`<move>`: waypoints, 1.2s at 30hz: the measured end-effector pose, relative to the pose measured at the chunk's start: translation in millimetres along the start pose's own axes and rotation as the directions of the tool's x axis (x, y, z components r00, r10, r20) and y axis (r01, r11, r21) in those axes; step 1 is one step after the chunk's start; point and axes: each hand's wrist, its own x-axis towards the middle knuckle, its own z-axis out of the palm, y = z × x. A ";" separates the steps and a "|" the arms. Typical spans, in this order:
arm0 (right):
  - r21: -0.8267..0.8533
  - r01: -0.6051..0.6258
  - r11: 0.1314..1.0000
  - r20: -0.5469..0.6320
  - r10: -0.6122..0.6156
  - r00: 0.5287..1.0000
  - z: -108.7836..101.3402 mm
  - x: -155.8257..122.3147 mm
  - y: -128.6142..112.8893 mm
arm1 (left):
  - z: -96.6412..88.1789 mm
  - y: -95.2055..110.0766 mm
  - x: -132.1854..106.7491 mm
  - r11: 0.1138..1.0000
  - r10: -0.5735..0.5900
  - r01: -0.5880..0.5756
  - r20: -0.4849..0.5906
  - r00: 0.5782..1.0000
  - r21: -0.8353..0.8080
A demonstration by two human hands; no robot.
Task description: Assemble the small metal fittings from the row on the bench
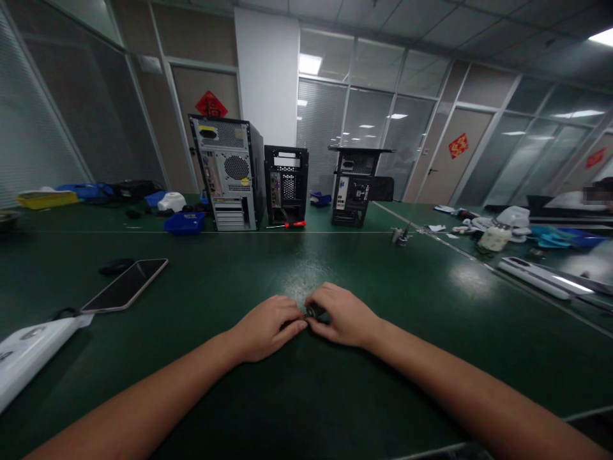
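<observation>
My right hand [342, 314] is closed around a small dark cylindrical part [313, 311], which shows between thumb and fingers just above the green table. My left hand [269, 327] meets it from the other side, fingers and thumb bent together with their tips at the part's left end. Whether the left fingertips grip a piece of their own is hidden. Most of the part is covered by the right fingers, so its exact kind cannot be made out.
Three computer cases [234, 172] stand at the table's far side, with a red screwdriver [294, 224] before them. Small metal parts [401, 235] stand at right. A phone [127, 285] and a white object [33, 351] lie left. Another person sits far right.
</observation>
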 end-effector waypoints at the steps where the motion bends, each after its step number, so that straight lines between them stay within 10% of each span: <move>1: -0.011 0.009 1.000 0.006 -0.009 1.000 2.3 -0.1 -2.1 | 0.2 -0.2 0.1 1.000 0.007 -0.007 0.003 1.000 -0.002; 13: -0.002 0.167 0.986 0.044 -0.167 0.985 7.9 -1.8 4.1 | 2.0 -0.3 2.1 0.999 -0.037 0.037 -0.014 0.999 -0.010; 26: -0.064 -0.040 0.997 -0.039 0.038 0.999 -1.3 -8.9 31.6 | 1.1 2.3 1.8 0.985 -0.174 0.174 -0.046 0.984 0.004; 36: 0.081 0.112 0.990 0.033 -0.115 0.993 1.5 -5.6 -1.8 | 3.9 -1.2 0.5 0.997 -0.080 0.079 -0.079 0.994 -0.022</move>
